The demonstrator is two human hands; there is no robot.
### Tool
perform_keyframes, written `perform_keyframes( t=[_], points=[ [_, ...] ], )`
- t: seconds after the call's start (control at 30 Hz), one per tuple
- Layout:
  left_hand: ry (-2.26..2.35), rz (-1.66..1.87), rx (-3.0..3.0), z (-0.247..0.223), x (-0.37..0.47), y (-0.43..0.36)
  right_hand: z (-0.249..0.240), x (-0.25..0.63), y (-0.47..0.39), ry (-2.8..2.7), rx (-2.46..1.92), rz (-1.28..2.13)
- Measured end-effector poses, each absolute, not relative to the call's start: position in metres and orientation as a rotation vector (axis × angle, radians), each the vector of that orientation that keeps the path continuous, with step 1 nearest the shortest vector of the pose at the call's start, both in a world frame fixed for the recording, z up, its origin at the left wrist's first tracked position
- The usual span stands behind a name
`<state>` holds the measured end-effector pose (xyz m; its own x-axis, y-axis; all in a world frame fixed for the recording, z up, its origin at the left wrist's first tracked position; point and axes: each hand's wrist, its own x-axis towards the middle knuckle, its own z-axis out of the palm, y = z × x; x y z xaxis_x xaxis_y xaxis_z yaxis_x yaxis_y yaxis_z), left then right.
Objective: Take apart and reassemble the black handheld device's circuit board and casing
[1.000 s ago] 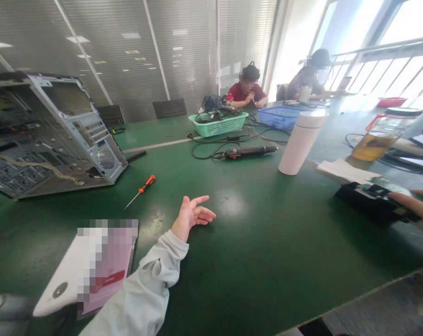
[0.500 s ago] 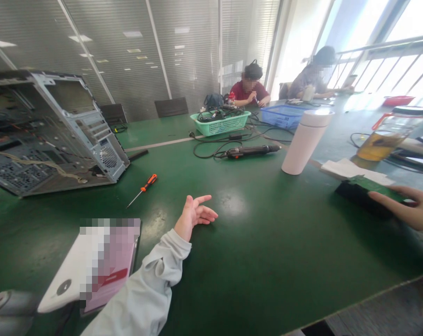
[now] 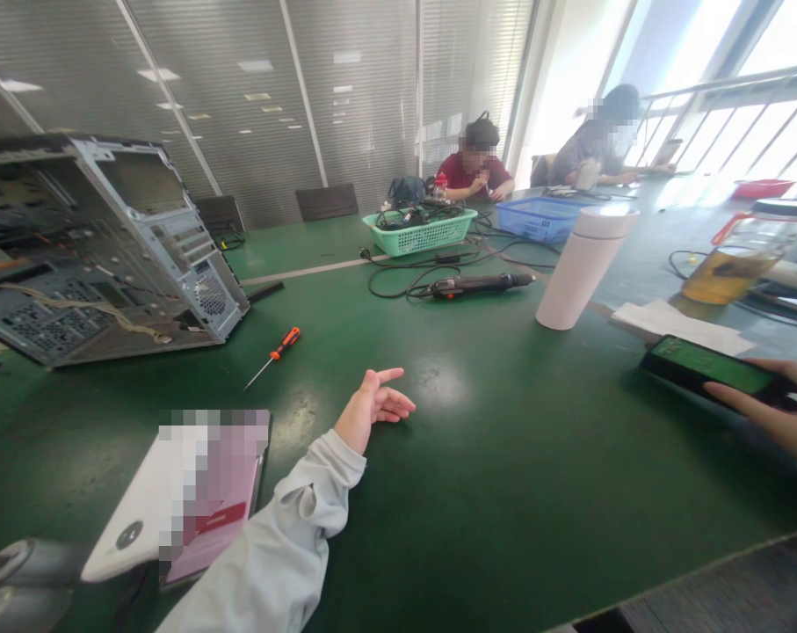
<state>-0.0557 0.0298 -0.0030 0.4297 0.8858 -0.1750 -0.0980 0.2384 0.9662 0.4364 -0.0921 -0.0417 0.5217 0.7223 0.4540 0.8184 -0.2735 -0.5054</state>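
Observation:
My left hand point(image 3: 376, 409) rests on its side on the green table point(image 3: 477, 492), fingers apart and holding nothing. At the right edge my right hand point(image 3: 777, 409) grips a dark, flat device point(image 3: 714, 365) that looks like a phone with a green face turned upward. Left of my left hand lies an orange-handled screwdriver point(image 3: 285, 343). A white and pink flat item point(image 3: 220, 492), partly blurred out, lies beside my left sleeve.
An open computer case point(image 3: 141, 255) stands at the left. Farther back are a black electric screwdriver point(image 3: 481, 284), a green basket of cables point(image 3: 421, 236), a blue basket point(image 3: 536, 220), a pale pink bottle point(image 3: 583, 268) and a jar point(image 3: 741, 259). Two people sit at the far side.
My right hand has tilted the device, so more of its green face shows, and lowered slightly. My left hand keeps its pose; the whole view has shifted a little.

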Motion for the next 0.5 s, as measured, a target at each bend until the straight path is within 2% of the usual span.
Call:
perform_keyframes(
  t=[0.13,0.27,0.5],
  points=[
    [0.882,0.812,1.115,-0.005,-0.055,0.031,-0.015,0.359,-0.083,-1.646,-1.748,-0.362],
    [0.947,0.916,1.104,-0.007,-0.053,0.031,0.003,0.264,-0.059,-1.936,-1.385,-0.306],
    [1.101,1.278,1.099,-0.010,-0.060,0.034,-0.013,0.146,-0.011,-2.142,-1.024,-0.030]
  ],
)
